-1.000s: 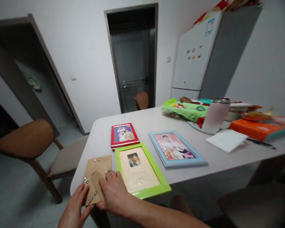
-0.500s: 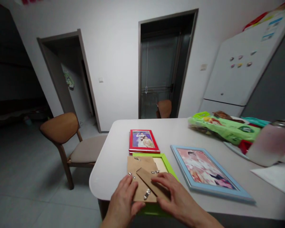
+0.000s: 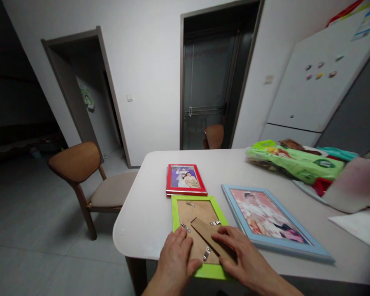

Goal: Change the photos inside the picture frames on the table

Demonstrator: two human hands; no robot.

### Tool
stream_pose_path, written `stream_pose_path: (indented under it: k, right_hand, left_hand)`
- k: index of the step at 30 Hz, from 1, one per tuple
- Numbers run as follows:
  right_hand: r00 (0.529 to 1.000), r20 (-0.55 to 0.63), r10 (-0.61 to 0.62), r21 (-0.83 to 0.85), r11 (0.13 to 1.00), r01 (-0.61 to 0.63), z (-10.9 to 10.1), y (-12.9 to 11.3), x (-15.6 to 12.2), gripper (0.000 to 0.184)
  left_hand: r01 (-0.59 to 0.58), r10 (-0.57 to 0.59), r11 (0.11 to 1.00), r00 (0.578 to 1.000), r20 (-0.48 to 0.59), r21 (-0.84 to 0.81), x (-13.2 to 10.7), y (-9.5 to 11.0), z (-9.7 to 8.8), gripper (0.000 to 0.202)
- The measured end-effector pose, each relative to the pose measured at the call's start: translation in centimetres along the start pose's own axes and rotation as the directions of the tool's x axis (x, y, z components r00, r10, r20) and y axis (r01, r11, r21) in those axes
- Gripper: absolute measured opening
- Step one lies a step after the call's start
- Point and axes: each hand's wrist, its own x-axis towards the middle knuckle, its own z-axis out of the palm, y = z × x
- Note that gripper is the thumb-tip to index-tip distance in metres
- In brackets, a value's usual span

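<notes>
A light-green picture frame (image 3: pixel 175 211) lies face down at the table's near edge. Its brown backing board (image 3: pixel 200 213) sits inside the green border, with several small metal clips and a fold-out stand (image 3: pixel 208 232) on it. My left hand (image 3: pixel 177 257) holds the board's lower left side, fingertips at the left clip and thumb near the bottom border. My right hand (image 3: pixel 242 255) has its thumb and fingers closed about the stand at the board's right side. Beyond lies a red picture frame (image 3: pixel 186 179); to the right is a blue picture frame (image 3: pixel 271 222), both photo side up.
On the right of the white table (image 3: pixel 141 197) are a green plastic package (image 3: pixel 299 162), a pinkish jar (image 3: pixel 348 185) and a white sheet (image 3: pixel 359 226). A wooden chair (image 3: pixel 76 164) stands at the left. A fridge (image 3: pixel 320 90) is behind on the right.
The backing board has moved right and come down into the green frame; before, it overhung the frame's left side. Both hands moved right with it. The view has shifted slightly.
</notes>
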Motion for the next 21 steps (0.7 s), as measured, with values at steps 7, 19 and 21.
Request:
stream_pose_path:
  k: [7,19,21]
  right_hand:
    - [0.999,-0.017,-0.037,-0.108,0.994,0.035,0.3,0.2,-0.4,0.039]
    - [0.995,-0.071,-0.072,-0.134,0.989,0.062,0.3,0.2,-0.5,0.029]
    - [0.992,-0.110,-0.063,-0.161,0.986,0.045,0.1,0.5,0.2,0.029]
  left_hand:
    - [0.075,-0.072,0.997,0.993,0.089,-0.028,0.0,0.7,-0.9,0.033]
    - [-0.085,0.093,0.993,0.989,0.114,-0.080,-1.3,-0.5,0.4,0.072]
    - [-0.094,0.103,0.993,0.987,0.120,-0.074,-1.2,-0.7,0.6,0.069]
